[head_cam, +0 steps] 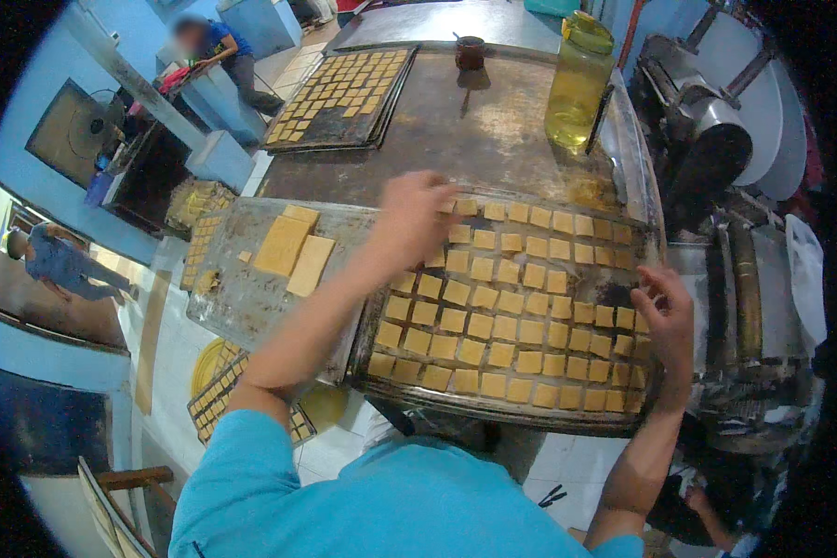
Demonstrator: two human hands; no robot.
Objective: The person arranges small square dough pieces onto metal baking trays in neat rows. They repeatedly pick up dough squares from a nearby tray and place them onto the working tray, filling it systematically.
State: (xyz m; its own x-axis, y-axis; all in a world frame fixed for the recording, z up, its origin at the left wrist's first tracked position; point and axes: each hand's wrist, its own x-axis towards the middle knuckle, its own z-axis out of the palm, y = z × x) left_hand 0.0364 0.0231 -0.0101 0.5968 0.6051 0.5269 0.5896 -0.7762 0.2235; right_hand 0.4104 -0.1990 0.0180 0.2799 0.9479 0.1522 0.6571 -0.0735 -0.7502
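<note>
Rows of square dough pieces (506,328) lie spaced on a dark metal baking tray (488,411) in front of me. My left hand (418,216), blurred, is over the tray's far left corner, beside the top row of squares; whether it holds a piece I cannot make out. At the tray's right side, my right hand (662,303) has its fingers curled near a dark bare patch, and its grip is unclear. On a worn metal sheet (237,307) to the left lie larger flat dough slabs (284,244), with small scraps beside them.
Stacked trays of squares (342,91) stand at the table's far left. A small brown pot (469,54) and a yellow-green bottle (579,84) stand farther back. Roller machinery (743,293) is at the right. One person (227,52) sits beyond the table; another person (70,258) stands far left.
</note>
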